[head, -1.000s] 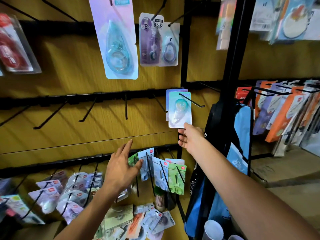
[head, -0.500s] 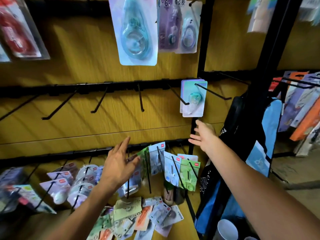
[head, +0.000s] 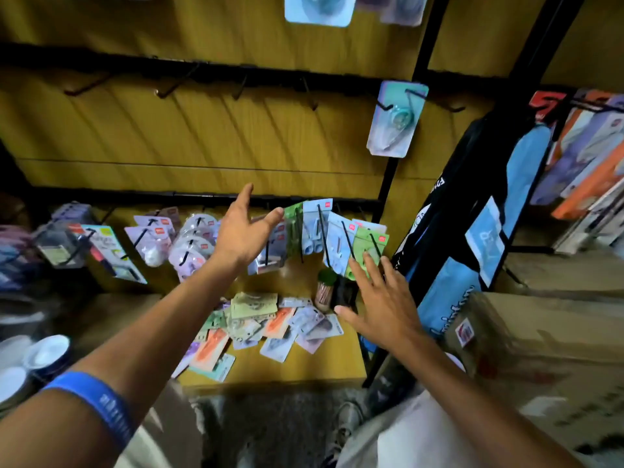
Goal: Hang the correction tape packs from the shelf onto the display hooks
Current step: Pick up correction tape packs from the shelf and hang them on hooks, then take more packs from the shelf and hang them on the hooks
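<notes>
Hands over shelf point(head: 270, 369) — both spread open, holding nothing.
Right hand point(head: 381, 309) above loose packs point(head: 270, 325); left hand point(head: 243, 231) w/ hung packs point(head: 324, 228) just behind.

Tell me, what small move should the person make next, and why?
Probably lower the right hand onto the loose packs heaped on the shelf and pick one up. Both hands are open and hold nothing, the right hovers just above that heap, and several hooks on the rail above stand bare.

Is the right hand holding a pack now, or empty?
Empty. The right hand is open, fingers spread, above the loose packs on the shelf, with nothing between its fingers.
</notes>
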